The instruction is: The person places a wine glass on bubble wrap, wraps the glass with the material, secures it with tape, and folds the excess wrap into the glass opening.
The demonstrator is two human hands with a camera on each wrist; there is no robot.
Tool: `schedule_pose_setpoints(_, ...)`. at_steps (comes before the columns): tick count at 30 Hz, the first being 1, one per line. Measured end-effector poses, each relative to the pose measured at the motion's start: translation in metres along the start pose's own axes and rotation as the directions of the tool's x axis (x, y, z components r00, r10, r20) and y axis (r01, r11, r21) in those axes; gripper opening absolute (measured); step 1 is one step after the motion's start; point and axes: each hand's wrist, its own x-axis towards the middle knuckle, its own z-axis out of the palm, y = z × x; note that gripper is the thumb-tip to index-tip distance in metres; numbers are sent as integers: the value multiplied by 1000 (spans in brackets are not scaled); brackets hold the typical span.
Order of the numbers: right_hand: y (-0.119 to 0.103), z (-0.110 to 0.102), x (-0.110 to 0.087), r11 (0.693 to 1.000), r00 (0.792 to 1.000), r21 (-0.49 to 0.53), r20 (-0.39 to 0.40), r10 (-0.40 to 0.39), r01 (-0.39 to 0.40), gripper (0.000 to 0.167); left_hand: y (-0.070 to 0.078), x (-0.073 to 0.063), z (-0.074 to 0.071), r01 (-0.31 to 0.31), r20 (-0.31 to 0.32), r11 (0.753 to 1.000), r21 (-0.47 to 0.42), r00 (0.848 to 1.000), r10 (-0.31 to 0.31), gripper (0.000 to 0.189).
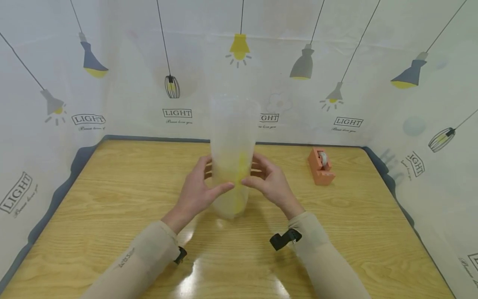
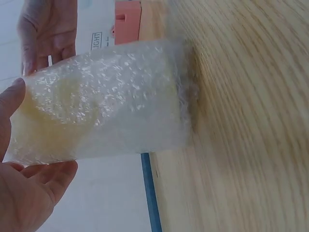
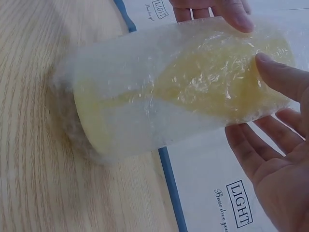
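A yellow-tinted goblet shows through a tall sleeve of clear bubble wrap. Its bowl, thin stem and round foot are visible in the right wrist view. The wrapped goblet stands upright at the middle of the table, with the wrap rising well above it. From the left, my left hand curls round the wrap, its thumb across the near side. My right hand grips the opposite side in the same way, and the two thumbtips nearly meet. Behind the wrap, the far fingertips are partly hidden.
On the wooden table, an orange tape dispenser with a roll of tape stands to the right, toward the back. A pale curtain printed with lamps surrounds the table's back and sides.
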Motion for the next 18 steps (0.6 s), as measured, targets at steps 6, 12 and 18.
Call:
schedule_pose_setpoints(6,-1,-4,0,1000,1000,-15,-3,6,-6,73,3,0,1,-13,-3,1000,-10,1000,13,85)
schedule_pose_setpoints(12,1,-7,-1,1000,1000,-7,1,15,-15,73,4,2,2,-34,13,999,-27,999,35,77)
schedule_pose_setpoints(18,3,-9,-3,1000,1000,8,10,25,-25,73,3,2,6,-61,13,998,-34,998,61,70)
